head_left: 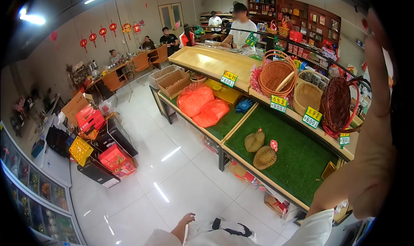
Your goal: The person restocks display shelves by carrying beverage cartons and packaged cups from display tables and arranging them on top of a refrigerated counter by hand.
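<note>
Head view: the left hand (188, 218) hangs at six o'clock over the pale tiled floor (172, 181), fingers loosely curled, holding nothing that shows. The right arm (374, 138) is bent and raised very near, and the right hand (376, 48) blurs out towards two o'clock, so I cannot tell whether it grips anything. Nearest that arm, at three o'clock, is a dark red basket (338, 101); with a brown basket (271, 73) at two o'clock and a pale basket (307, 100) at three, that makes three large ones. Two durians (265, 157) lie together at four o'clock on a green mat (297, 164), untouched, the lower one bearing a red tag (274, 145). Four price cards (278, 104) face out: 600 at one o'clock, then 900 and 600 at three; the last is hard to read, as is the lettering. Two orange-red bags (196, 101) sit just above centre
</note>
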A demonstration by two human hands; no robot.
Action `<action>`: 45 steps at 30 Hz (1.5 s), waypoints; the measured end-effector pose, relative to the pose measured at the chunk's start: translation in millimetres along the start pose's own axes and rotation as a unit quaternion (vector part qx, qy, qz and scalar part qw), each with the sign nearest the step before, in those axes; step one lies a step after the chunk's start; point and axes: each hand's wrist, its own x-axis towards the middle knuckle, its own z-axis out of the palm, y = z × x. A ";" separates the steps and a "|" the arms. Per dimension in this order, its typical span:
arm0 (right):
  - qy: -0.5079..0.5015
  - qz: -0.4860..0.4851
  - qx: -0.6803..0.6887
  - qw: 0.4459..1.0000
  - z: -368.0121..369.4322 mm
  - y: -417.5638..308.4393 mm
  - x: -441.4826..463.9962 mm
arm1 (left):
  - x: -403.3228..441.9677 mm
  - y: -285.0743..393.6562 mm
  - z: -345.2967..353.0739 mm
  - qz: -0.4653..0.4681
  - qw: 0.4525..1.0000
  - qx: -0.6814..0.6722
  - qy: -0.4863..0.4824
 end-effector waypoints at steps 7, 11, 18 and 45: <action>0.013 -0.001 -0.008 1.000 -3.8 11.1 12.7 | -15.1 18.2 -8.0 -0.035 0.999 -0.032 -0.024; 0.011 -0.010 -0.010 1.000 -4.6 12.2 20.3 | -10.0 12.0 -2.1 -0.022 0.999 -0.043 -0.014; 0.012 -0.013 -0.007 1.000 -9.3 12.2 21.3 | -0.7 -9.0 3.6 0.011 1.000 0.008 0.004; -0.027 0.015 -0.019 0.999 -18.4 -21.4 -63.1 | -11.7 19.7 -23.0 -0.072 0.993 -0.093 -0.015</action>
